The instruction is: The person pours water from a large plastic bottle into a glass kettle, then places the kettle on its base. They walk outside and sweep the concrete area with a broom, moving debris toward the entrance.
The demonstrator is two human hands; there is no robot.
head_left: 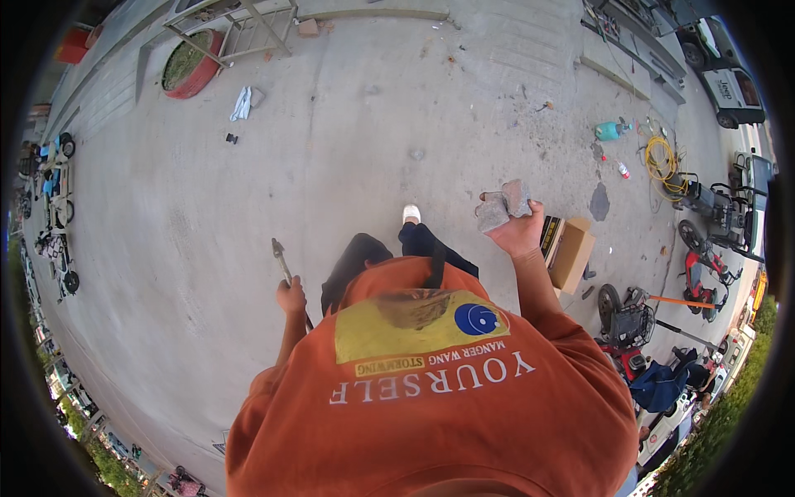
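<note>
My left hand (291, 295) is closed round the handle of a hammer (280, 253), its dark metal head pointing away from me over the concrete ground. Out to the right, my right hand (520, 238) is raised with the palm up, gripping grey stone chunks (504, 205). Two rough pieces show, side by side and touching. The fingers are partly hidden behind them. Below and beside that hand are an opened cardboard box (572, 257) and a dark box with yellow markings (551, 235).
A white shoe (411, 214) of mine shows on the concrete. At right are a teal gas cylinder (608, 131), a plastic bottle (623, 171), a coiled yellow hose (660, 157) and parked scooters (625, 323). A red-rimmed planter (197, 79) and cloth (241, 103) lie far left.
</note>
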